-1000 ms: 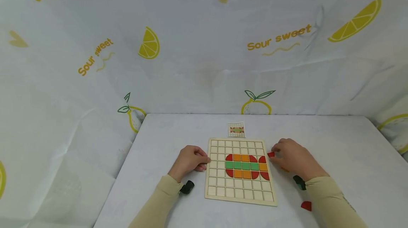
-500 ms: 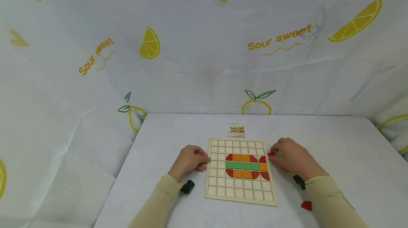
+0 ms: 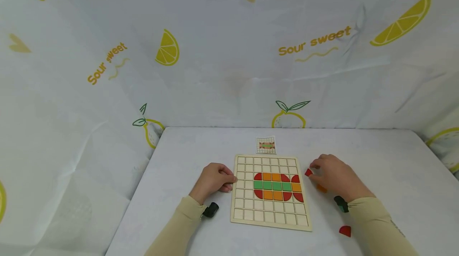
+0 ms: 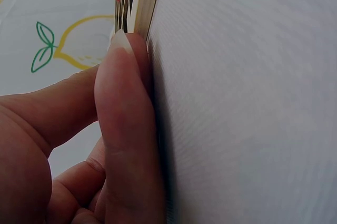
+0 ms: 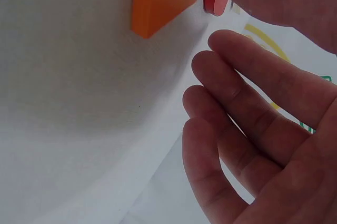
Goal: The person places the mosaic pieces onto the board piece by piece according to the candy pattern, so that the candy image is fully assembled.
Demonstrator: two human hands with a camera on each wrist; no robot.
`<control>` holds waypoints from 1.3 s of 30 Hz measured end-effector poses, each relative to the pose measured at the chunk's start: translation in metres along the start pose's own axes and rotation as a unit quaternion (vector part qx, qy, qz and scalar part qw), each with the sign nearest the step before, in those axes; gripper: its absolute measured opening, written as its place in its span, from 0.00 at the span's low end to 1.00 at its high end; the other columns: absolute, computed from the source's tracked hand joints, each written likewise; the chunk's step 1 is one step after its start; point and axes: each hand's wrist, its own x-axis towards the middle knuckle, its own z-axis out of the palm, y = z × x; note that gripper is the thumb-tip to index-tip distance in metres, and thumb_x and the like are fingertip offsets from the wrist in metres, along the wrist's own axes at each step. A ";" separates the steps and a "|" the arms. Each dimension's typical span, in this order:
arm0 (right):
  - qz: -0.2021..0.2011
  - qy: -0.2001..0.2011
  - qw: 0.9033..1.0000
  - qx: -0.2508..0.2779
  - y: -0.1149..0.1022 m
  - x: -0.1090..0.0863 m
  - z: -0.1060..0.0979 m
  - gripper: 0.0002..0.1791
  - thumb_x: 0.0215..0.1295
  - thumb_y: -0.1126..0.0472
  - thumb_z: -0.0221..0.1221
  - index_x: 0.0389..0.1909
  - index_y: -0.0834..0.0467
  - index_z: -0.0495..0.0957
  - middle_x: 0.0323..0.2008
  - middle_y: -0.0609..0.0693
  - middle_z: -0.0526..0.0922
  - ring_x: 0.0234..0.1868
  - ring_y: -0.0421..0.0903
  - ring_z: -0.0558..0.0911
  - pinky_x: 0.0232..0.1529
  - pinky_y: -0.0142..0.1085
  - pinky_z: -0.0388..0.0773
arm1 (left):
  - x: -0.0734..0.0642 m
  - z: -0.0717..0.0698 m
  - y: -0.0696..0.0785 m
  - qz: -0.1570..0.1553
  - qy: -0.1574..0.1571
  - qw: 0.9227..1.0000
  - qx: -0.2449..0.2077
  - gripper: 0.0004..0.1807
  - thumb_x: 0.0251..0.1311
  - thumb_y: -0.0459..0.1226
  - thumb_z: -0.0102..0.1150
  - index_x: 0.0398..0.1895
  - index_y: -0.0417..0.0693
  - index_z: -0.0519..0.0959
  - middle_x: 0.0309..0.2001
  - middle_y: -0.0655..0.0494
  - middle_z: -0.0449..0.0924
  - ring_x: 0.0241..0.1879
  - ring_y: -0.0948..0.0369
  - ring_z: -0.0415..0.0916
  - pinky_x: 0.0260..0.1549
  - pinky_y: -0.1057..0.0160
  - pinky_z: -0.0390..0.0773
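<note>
A wooden grid board (image 3: 251, 208) lies on the table, its squares partly filled with red rounded, orange and green pieces. My left hand (image 3: 216, 178) pinches the board's left edge between thumb and fingers; the left wrist view shows the thumb (image 4: 124, 103) right at that edge. Beyond the board's right side, my right hand (image 3: 335, 174) is low over the table, fingers apart. Its thumb overlaps a small red piece (image 3: 308, 172) in the right wrist view, with a gap between thumb and index finger. An orange block (image 3: 321, 188) lies just under this hand.
A small pattern card (image 3: 265, 145) lies behind the board, printed with a similar design. Another red piece (image 3: 345, 231), rounded on one side, is near the right forearm. Lemon-printed white cloth (image 3: 229, 49) hangs behind the table.
My right hand has shifted slightly right, away from the board. The red piece at its fingertips has moved right and turned, and more of the orange block shows. The left hand stays put.
</note>
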 end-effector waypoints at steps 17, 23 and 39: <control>-0.014 0.009 1.000 0.021 -0.023 0.010 -0.002 0.13 0.64 0.56 0.76 0.41 0.60 0.89 0.39 0.52 0.87 0.40 0.51 0.81 0.47 0.54 0.89 | -0.001 -0.003 -0.004 -0.014 0.008 1.000 -0.010 0.11 0.60 0.36 0.80 0.38 0.43 0.86 0.27 0.51 0.89 0.22 0.65 0.85 0.27 0.67 0.89; -0.038 0.007 0.998 0.040 -0.064 0.024 0.002 0.12 0.65 0.53 0.76 0.41 0.57 0.89 0.40 0.50 0.88 0.42 0.50 0.82 0.47 0.51 0.89 | -0.001 -0.006 -0.004 -0.010 0.010 1.000 -0.010 0.11 0.60 0.36 0.80 0.39 0.43 0.86 0.28 0.51 0.89 0.22 0.65 0.86 0.26 0.66 0.89; -0.127 0.037 0.990 0.053 -0.157 0.039 0.041 0.07 0.64 0.57 0.75 0.39 0.54 0.89 0.37 0.44 0.84 0.40 0.43 0.81 0.41 0.41 0.86 | 0.002 -0.002 -0.001 -0.002 -0.001 1.000 -0.016 0.08 0.61 0.34 0.79 0.35 0.43 0.85 0.26 0.52 0.89 0.20 0.66 0.84 0.24 0.67 0.88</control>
